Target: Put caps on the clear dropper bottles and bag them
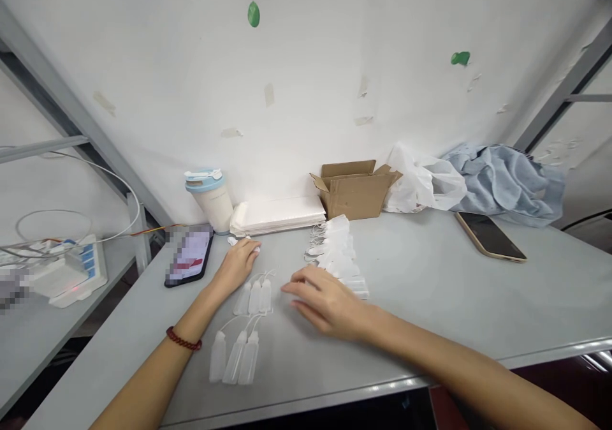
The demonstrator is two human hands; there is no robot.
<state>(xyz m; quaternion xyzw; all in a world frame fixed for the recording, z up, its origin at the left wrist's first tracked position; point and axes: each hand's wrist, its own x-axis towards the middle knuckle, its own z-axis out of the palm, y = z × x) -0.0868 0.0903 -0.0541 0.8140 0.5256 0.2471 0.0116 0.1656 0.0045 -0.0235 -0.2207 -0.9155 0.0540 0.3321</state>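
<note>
My left hand (pixel 238 264) rests on the table, fingers curled over a crumpled white piece (pixel 233 241) that looks like tissue; white shows on both sides of the fingertips. A dark red bead bracelet (pixel 183 339) circles that wrist. Just above the tabletop, my right hand (pixel 327 299) is open, thumb and fingers apart, with nothing between them. Between my forearms lie two groups of bottle-shaped translucent white tags with thin cords: an upper group (pixel 255 297) and a lower group (pixel 235 358). Beyond my right hand, more white tags (pixel 337 245) overlap in a row, partly hidden by it.
Along the wall stand a lidded cup (pixel 215 203), a stack of white sheets (pixel 282 215), an open cardboard box (pixel 356 194), a white plastic bag (pixel 421 181) and blue cloth (pixel 507 178). Phones lie at left (pixel 191 254) and right (pixel 491 235). A power strip (pixel 79 270) with cables sits far left.
</note>
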